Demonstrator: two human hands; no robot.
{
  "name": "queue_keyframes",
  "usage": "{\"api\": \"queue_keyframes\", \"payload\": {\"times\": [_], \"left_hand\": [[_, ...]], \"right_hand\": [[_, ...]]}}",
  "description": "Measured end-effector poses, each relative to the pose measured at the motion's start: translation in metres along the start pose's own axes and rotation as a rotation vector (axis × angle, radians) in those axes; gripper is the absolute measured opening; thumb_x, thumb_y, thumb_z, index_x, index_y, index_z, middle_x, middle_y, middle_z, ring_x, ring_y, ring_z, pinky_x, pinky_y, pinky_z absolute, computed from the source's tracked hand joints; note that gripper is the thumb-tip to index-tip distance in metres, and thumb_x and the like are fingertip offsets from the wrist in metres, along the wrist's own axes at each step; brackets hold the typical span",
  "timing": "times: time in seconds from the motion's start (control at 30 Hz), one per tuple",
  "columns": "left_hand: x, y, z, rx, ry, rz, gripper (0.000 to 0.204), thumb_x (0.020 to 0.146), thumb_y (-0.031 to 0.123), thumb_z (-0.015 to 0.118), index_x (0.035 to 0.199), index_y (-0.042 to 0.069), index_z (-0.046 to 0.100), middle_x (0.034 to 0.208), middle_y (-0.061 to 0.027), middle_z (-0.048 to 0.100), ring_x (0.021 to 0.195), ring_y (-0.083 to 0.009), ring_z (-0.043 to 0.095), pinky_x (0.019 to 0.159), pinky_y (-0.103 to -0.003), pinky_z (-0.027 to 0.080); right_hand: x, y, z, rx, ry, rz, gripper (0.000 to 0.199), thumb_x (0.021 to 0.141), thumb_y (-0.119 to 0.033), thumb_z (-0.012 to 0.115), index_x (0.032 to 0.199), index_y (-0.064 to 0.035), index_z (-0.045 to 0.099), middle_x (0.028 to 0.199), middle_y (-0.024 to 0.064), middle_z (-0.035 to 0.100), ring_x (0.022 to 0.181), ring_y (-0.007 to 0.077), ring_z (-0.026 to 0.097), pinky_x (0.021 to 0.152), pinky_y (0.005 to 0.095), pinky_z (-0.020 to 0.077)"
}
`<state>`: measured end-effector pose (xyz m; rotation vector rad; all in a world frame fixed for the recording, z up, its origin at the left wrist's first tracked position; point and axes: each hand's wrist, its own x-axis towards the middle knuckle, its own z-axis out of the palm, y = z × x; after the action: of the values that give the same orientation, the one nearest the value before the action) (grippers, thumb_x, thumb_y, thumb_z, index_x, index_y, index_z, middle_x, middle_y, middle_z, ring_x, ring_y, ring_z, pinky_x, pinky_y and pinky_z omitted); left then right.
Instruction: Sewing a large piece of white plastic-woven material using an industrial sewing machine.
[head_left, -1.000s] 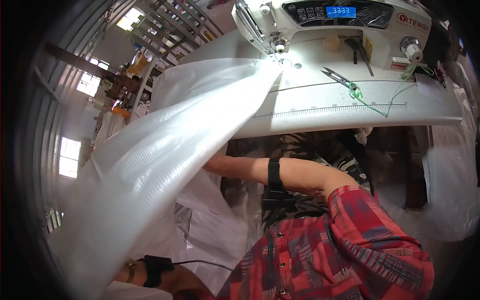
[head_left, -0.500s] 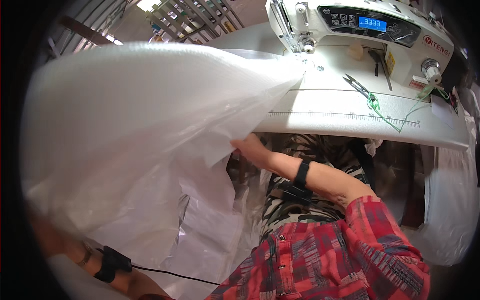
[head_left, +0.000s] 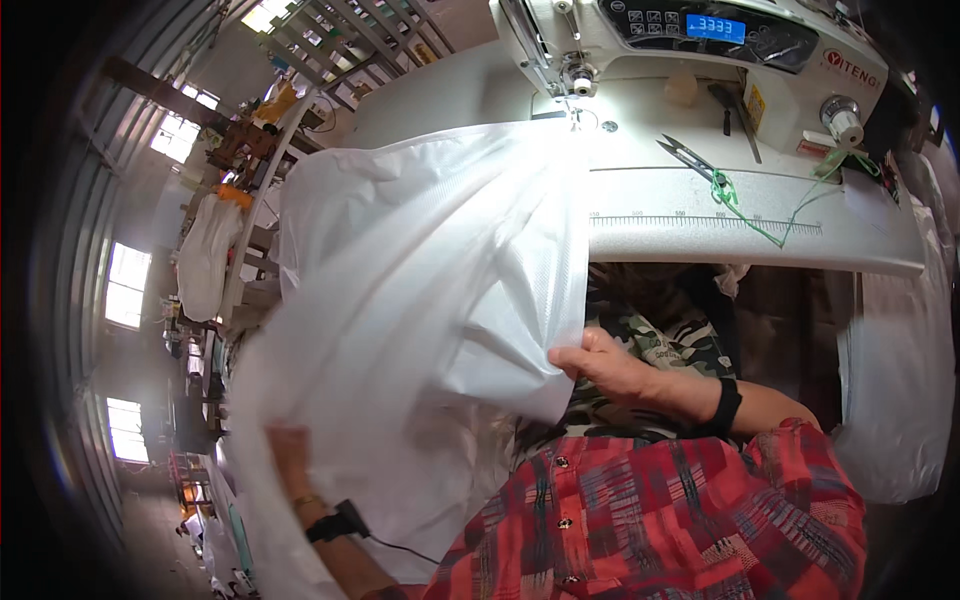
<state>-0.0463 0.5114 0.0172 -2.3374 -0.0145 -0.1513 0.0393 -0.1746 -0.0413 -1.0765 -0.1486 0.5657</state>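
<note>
Big sheet of white translucent woven-plastic fabric [head_left: 400,300] hangs w/ its top edge up on the sewing machine table [head_left: 700,215], far end tucked right at the needle area [head_left: 578,95] of the white industrial sewing machine [head_left: 690,50], so the rest drapes down off the table's front edge toward the person's lap. Right hand [head_left: 605,365] sits below the front edge, approx under the table's middle, fingers closed in a pinch on the fabric's right-hand folded edge, prob. to keep that edge straight and taut up to the needle. Left hand [head_left: 290,450] is low, well to the left of the table, partly behind the fabric; seems to be gripping or propping the lower left part from under, but can't tell how the fingers are set since the sheet covers them. A black wrist strap w/ a cable [head_left: 340,522] is on that forearm, a black band [head_left: 727,405] on the right wrist. On the table, right of the needle, thread snips [head_left: 690,158] and loose green thread [head_left: 775,215] lie along the printed ruler strip [head_left: 705,222], within reach but clear of the fabric. More white material [head_left: 900,360] hangs off the table's right end. Red plaid sleeve [head_left: 700,520] fills the lower foreground.
</note>
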Motion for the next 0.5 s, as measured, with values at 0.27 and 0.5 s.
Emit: {"api": "queue_keyframes", "payload": {"times": [0.27,0.5], "left_hand": [[0.079,0.259,-0.269,-0.839,-0.055,0.238,0.015,0.091,0.017,0.058,0.091,0.004,0.065,0.082,-0.02,0.065,0.074,-0.0397,0.063,0.066,-0.046,0.049],[0.117,0.35,-0.361,-1.441,0.28,0.34,0.024,0.086,0.011,0.068,0.106,0.0,0.061,0.085,-0.0146,0.062,0.075,-0.0315,0.062,0.067,-0.037,0.05]], "right_hand": [[0.013,0.066,-0.05,-0.292,0.427,0.028,0.042,0.091,-0.036,0.06,0.085,0.005,0.068,0.068,0.0063,0.064,0.062,0.011,0.057,0.056,0.0308,0.0458],[-0.04,-0.02,-0.036,-0.405,0.056,-0.112,0.03,0.091,-0.025,0.059,0.091,0.005,0.066,0.073,0.0014,0.064,0.065,0.0087,0.057,0.059,0.0264,0.0467]]}}
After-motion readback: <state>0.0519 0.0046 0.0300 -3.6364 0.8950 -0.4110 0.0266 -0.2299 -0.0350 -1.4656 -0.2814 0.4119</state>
